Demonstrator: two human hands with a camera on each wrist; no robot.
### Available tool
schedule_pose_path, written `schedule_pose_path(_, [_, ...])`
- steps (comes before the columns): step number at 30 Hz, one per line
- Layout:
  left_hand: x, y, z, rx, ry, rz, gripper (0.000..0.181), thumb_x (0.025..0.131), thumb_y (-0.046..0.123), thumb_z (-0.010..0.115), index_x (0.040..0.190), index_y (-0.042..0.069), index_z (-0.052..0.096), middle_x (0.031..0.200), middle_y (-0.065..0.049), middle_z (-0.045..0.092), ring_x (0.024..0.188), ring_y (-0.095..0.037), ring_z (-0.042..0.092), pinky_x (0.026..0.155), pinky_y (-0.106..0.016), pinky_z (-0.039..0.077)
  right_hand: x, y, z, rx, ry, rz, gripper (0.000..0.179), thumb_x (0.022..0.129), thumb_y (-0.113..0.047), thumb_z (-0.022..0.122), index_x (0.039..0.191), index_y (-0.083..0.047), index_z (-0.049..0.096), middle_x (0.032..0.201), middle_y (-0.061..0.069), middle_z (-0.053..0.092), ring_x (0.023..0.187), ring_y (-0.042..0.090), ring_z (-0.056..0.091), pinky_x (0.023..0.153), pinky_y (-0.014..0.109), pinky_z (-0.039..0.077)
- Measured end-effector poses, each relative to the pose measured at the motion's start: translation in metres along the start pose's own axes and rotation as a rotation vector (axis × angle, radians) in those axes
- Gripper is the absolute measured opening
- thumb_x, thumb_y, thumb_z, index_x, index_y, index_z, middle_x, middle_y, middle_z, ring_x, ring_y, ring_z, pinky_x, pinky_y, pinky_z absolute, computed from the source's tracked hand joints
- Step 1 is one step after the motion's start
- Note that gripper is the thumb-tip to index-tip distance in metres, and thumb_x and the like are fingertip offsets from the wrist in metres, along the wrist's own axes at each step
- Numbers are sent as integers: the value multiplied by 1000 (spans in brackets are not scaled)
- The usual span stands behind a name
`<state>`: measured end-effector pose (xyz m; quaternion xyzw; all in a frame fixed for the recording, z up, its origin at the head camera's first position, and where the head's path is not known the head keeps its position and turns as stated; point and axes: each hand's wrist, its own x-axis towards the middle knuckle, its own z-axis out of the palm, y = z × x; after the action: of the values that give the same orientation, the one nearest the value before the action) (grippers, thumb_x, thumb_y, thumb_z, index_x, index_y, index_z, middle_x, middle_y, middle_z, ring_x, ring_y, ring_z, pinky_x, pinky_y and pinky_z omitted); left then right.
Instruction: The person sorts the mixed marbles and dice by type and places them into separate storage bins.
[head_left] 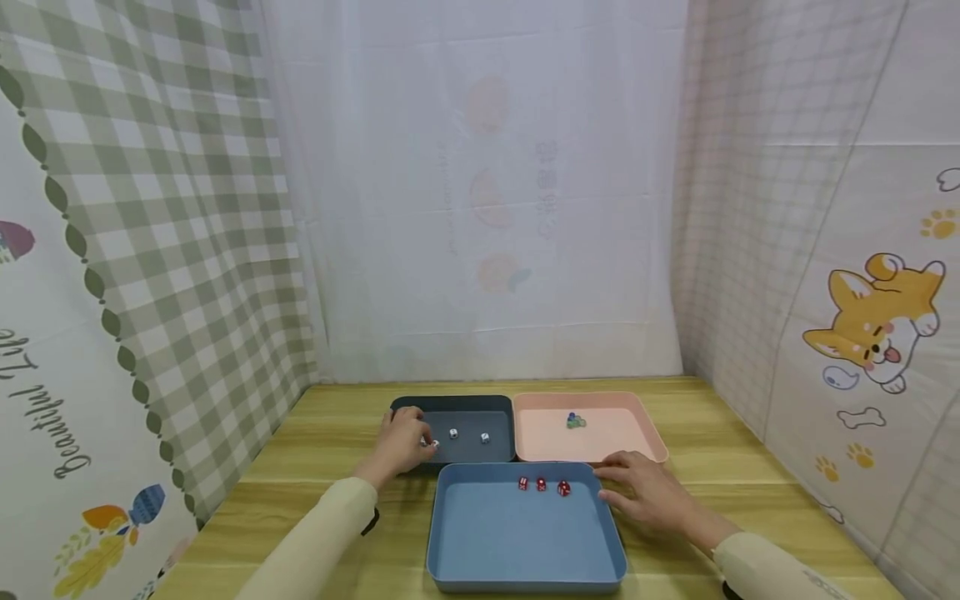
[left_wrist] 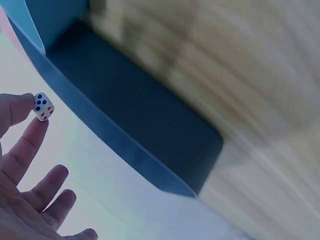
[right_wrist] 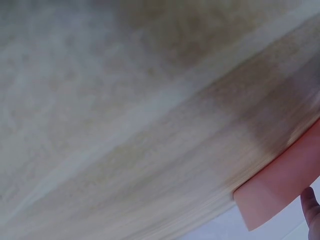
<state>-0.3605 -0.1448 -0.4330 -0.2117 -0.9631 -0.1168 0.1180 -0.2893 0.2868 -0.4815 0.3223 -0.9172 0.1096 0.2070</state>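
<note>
My left hand (head_left: 402, 442) is over the left side of the dark navy tray (head_left: 474, 402). Thumb and index finger pinch a white die (left_wrist: 43, 106) with blue and red dots, while the other fingers are spread apart. Two more white dice, one nearer (head_left: 453, 433) and one farther right (head_left: 485, 437), lie inside that tray. Beside the upper right corner of the blue tray (head_left: 525, 550) is my right hand (head_left: 647, 490), fingers relaxed and holding nothing. Three red dice (head_left: 542, 484) sit along the far side of the blue tray.
A pink tray (head_left: 540, 433) adjoins the navy one on its right and holds a small cluster of green and blue pieces (head_left: 575, 421). All the trays stand on a wood-grain table (head_left: 345, 417). Curtains (head_left: 480, 250) enclose the back and sides.
</note>
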Motion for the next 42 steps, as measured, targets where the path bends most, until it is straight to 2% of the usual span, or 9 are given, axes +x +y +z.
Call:
schedule_pose_path(10, [18,-29,-1,-25,37,-106,11,85,22,79,77,15,74,120,-17,62,117,-38,52,100,-62,32,0,-1,0,8,-25,21,36,93,-37,70,116,-11,75,115,5,64,104,25,60,88,50,50])
schedule_pose_path(15, [22,-39,0,11,65,-168,11,84,21,78,79,12,75,113,-17,64,110,-40,55,97,-62,34,-1,-1,-2,-2,-6,16,35,92,-37,71,115,-11,75,113,5,64,103,25,61,87,49,51])
schedule_pose_path(18, [21,-45,2,14,61,-216,11,85,21,78,81,11,76,113,-17,63,110,-40,54,98,-62,32,-1,-2,-3,0,9,1,34,92,-36,71,115,-11,75,113,5,65,102,25,61,86,49,51])
schedule_pose_path(22, [21,-50,8,-3,46,-249,12,85,21,77,82,10,75,110,-16,62,111,-41,52,102,-66,27,-1,-3,-4,11,18,-18,34,92,-36,71,115,-10,75,112,6,65,102,25,61,86,49,51])
schedule_pose_path(27, [22,-52,16,-6,37,-255,13,86,22,77,83,10,75,103,-14,62,108,-41,53,101,-68,26,-2,-3,-4,14,8,-10,35,93,-37,70,116,-11,75,113,6,65,103,24,61,87,48,51])
schedule_pose_path(31, [21,-54,21,-29,56,-264,14,90,23,75,95,10,77,113,-18,62,113,-43,52,99,-67,30,0,-3,-2,8,-6,0,35,93,-37,70,116,-12,75,114,5,65,103,24,61,87,49,51])
schedule_pose_path(36, [23,-53,19,-76,76,-261,20,93,22,72,108,10,75,126,-23,58,120,-45,50,99,-65,34,1,-5,-4,10,-8,11,35,93,-37,69,116,-11,75,113,6,65,103,25,61,87,49,51])
schedule_pose_path(42, [34,-45,14,-121,77,-227,28,93,23,72,115,7,73,132,-24,56,125,-44,48,103,-62,34,0,-4,-2,4,-11,23,35,93,-38,69,116,-11,75,113,6,65,103,25,61,87,49,51])
